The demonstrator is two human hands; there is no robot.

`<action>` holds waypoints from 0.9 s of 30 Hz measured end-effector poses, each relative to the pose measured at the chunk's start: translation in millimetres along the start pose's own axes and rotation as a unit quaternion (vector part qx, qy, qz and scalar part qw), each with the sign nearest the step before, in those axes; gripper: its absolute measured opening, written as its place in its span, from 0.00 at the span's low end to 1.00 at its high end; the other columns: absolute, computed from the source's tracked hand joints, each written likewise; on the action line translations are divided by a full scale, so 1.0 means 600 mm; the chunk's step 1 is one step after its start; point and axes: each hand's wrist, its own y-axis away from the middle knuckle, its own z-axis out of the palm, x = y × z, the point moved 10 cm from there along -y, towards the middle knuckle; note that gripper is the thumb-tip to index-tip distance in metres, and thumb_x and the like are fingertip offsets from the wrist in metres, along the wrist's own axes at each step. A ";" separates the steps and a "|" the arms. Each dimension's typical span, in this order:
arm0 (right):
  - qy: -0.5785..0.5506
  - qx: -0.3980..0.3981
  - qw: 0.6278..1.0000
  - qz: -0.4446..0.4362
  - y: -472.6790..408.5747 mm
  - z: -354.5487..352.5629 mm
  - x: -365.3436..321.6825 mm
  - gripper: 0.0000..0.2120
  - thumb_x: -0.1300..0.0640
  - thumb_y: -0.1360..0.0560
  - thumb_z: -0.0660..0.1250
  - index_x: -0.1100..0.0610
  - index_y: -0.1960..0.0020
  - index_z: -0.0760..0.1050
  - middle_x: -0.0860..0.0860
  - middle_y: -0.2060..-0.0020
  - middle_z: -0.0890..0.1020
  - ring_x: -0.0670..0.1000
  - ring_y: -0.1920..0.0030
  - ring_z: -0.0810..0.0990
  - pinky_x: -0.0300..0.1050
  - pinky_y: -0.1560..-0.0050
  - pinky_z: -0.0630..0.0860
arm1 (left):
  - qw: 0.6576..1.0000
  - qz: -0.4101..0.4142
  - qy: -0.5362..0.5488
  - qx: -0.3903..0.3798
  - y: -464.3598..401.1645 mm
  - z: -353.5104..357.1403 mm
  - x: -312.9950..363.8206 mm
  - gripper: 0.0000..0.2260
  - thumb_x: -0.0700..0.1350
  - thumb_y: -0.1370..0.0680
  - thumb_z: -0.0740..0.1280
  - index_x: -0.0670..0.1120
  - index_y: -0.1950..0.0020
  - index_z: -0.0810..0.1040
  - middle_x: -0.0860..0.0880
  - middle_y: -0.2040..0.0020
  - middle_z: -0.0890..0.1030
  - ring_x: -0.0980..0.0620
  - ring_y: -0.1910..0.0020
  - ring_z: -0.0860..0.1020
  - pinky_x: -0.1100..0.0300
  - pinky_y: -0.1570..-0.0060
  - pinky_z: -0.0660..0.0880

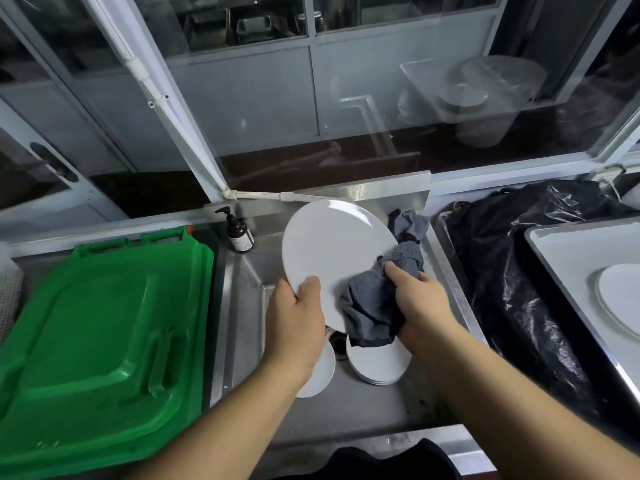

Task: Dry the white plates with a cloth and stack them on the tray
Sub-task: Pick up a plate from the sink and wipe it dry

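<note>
My left hand [296, 320] grips the lower left rim of a large white plate [332, 247], held tilted above the steel sink [242, 341]. My right hand [420, 299] presses a grey cloth [370, 306] against the plate's lower right face. Below my hands, in the sink, lie a stack of white plates [379, 365] and another white plate [322, 375], partly hidden by my left wrist. At the far right a metal tray [554, 258] carries a white plate [620, 292].
A green plastic lid [100, 341] covers the area left of the sink. A brown pump bottle [239, 232] stands at the sink's back corner. A second grey cloth [408, 225] lies at the sink's back right. Black plastic bagging [502, 271] sits between sink and tray.
</note>
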 end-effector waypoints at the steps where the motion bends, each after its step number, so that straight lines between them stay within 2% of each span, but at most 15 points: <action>1: 0.016 -0.006 1.000 -0.009 -0.003 -0.001 -0.008 0.06 0.55 0.22 0.77 0.56 0.51 0.83 0.54 0.58 0.90 0.60 0.53 0.90 0.61 0.48 0.87 | 0.999 -0.018 0.026 -0.019 -0.005 0.002 -0.004 0.14 0.57 0.30 0.68 0.52 0.49 0.81 0.48 0.51 0.87 0.39 0.48 0.85 0.33 0.47 0.82; 2: 0.038 -0.013 0.999 -0.026 -0.006 -0.001 -0.019 0.06 0.55 0.22 0.77 0.57 0.51 0.84 0.54 0.57 0.90 0.60 0.52 0.90 0.62 0.46 0.87 | 0.998 -0.033 0.051 -0.033 -0.010 0.001 -0.007 0.14 0.57 0.32 0.70 0.53 0.50 0.83 0.47 0.49 0.88 0.38 0.47 0.85 0.32 0.46 0.83; 4: 0.074 -0.038 0.994 -0.076 -0.007 0.003 -0.053 0.06 0.55 0.22 0.76 0.57 0.50 0.84 0.54 0.55 0.90 0.61 0.49 0.89 0.58 0.46 0.87 | 0.994 -0.045 0.086 -0.059 -0.024 -0.008 -0.001 0.09 0.55 0.31 0.72 0.57 0.52 0.86 0.47 0.49 0.88 0.43 0.50 0.87 0.41 0.56 0.85; 7: 0.137 -0.087 0.976 -0.148 -0.003 0.014 -0.115 0.06 0.54 0.22 0.77 0.57 0.49 0.86 0.53 0.55 0.90 0.60 0.49 0.89 0.54 0.50 0.87 | 0.986 -0.035 0.094 -0.134 -0.043 -0.020 0.021 0.09 0.47 0.28 0.70 0.53 0.50 0.87 0.43 0.50 0.88 0.46 0.58 0.88 0.53 0.66 0.82; 10: 0.202 -0.126 0.950 -0.202 0.007 0.034 -0.162 0.05 0.54 0.22 0.77 0.56 0.51 0.86 0.54 0.55 0.90 0.58 0.52 0.89 0.57 0.48 0.86 | 0.977 -0.010 0.054 -0.204 -0.041 -0.012 0.043 0.14 0.42 0.26 0.68 0.47 0.41 0.83 0.43 0.47 0.88 0.46 0.54 0.88 0.53 0.63 0.83; 13: 0.202 -0.109 0.950 -0.212 0.009 0.043 -0.181 0.06 0.54 0.22 0.77 0.57 0.50 0.86 0.55 0.55 0.90 0.54 0.53 0.89 0.56 0.49 0.87 | 0.977 0.012 0.043 -0.208 -0.036 -0.004 0.049 0.19 0.41 0.26 0.67 0.44 0.35 0.80 0.43 0.42 0.87 0.44 0.45 0.86 0.49 0.56 0.84; 17: 0.128 -0.033 0.980 -0.149 -0.003 0.021 -0.151 0.08 0.51 0.23 0.77 0.56 0.51 0.85 0.53 0.55 0.90 0.53 0.56 0.90 0.48 0.57 0.87 | 0.983 0.027 0.068 -0.170 -0.034 0.016 0.042 0.16 0.43 0.26 0.68 0.50 0.39 0.83 0.45 0.42 0.88 0.40 0.41 0.85 0.40 0.48 0.85; 19: 0.076 0.000 0.994 -0.081 -0.004 0.010 -0.104 0.10 0.50 0.22 0.77 0.57 0.49 0.84 0.53 0.55 0.89 0.53 0.57 0.89 0.45 0.65 0.85 | 0.987 0.042 0.068 -0.137 -0.025 0.032 0.041 0.12 0.45 0.26 0.69 0.56 0.46 0.84 0.47 0.45 0.88 0.42 0.44 0.86 0.40 0.49 0.85; 21: 0.033 0.016 0.999 -0.022 -0.001 0.004 -0.060 0.11 0.50 0.21 0.76 0.57 0.47 0.82 0.53 0.56 0.89 0.55 0.57 0.89 0.45 0.66 0.84 | 0.991 0.067 0.044 -0.107 -0.016 0.043 0.041 0.10 0.49 0.28 0.69 0.59 0.48 0.83 0.50 0.48 0.88 0.43 0.47 0.86 0.34 0.49 0.84; 23: 0.015 0.018 1.000 0.002 0.000 -0.003 -0.040 0.11 0.51 0.20 0.76 0.59 0.48 0.82 0.54 0.59 0.89 0.56 0.61 0.90 0.46 0.68 0.84 | 0.989 0.080 0.044 -0.114 -0.008 0.053 0.038 0.12 0.53 0.29 0.70 0.59 0.46 0.82 0.51 0.47 0.88 0.43 0.46 0.86 0.33 0.46 0.83; 25: 0.027 0.012 1.000 0.004 -0.001 -0.007 -0.040 0.11 0.53 0.20 0.75 0.61 0.48 0.82 0.55 0.60 0.89 0.56 0.61 0.90 0.48 0.68 0.85 | 0.981 0.072 0.089 -0.155 -0.001 0.066 0.030 0.17 0.51 0.27 0.72 0.59 0.39 0.80 0.50 0.43 0.87 0.44 0.44 0.87 0.38 0.47 0.84; 27: 0.040 0.005 0.999 0.003 -0.004 -0.008 -0.043 0.11 0.53 0.20 0.75 0.62 0.47 0.83 0.58 0.56 0.90 0.60 0.57 0.90 0.55 0.61 0.87 | 0.969 0.064 0.149 -0.184 0.009 0.071 0.032 0.22 0.46 0.24 0.71 0.57 0.30 0.76 0.50 0.40 0.87 0.47 0.45 0.87 0.45 0.51 0.85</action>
